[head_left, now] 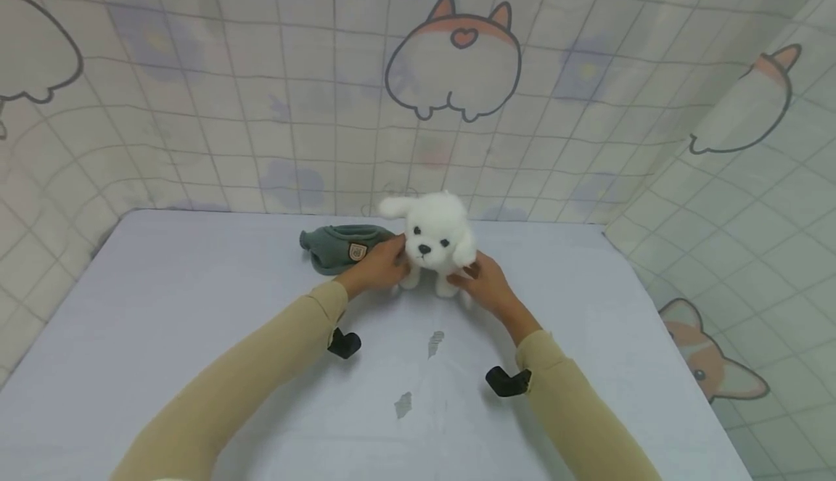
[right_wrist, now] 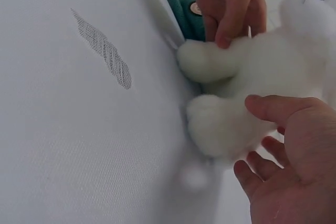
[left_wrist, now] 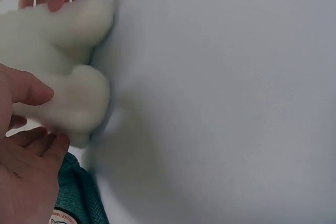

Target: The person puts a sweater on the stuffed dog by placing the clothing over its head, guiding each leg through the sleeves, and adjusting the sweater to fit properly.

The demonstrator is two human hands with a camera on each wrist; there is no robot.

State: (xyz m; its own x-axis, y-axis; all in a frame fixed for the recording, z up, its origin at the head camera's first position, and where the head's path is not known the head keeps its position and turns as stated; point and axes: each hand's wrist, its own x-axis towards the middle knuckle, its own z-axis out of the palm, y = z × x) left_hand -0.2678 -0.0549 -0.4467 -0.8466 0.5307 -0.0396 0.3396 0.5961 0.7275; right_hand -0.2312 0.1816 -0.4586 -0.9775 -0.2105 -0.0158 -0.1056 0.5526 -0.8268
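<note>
1. Near the far edge of the table (head_left: 130, 307), a little right of its middle, I see a white plush dog (head_left: 434, 238). It is upright, face toward the near edge; I read its feet as touching the tabletop.
2. Left hand (head_left: 384, 265): clamped on the dog's side at a front leg. From the left wrist view I note the thumb laid over the front of the leg, fingers curled along its outer side.
3. Right hand (head_left: 486, 285): clamped on the opposite side, thumb across the top of the other front leg, fingers bent along the flank. I record the two hands as apart, with the dog between them.
4. One ear sticks out sideways above the left hand; the other hangs just above the right.
5. Green cloth item (head_left: 339, 241), bearing a small badge (head_left: 358, 252), lies left of the dog by the far edge. The left hand partly covers it in my head view; I cannot tell whether they touch.
6. Two grey leaf-shaped marks (head_left: 435, 344) show between the dog and the near edge.
7. Both tan sleeves (head_left: 274, 358) reach in across the near edge. Beyond the far edge stands a grid-patterned backdrop (head_left: 313, 67) with cartoon dog prints.
</note>
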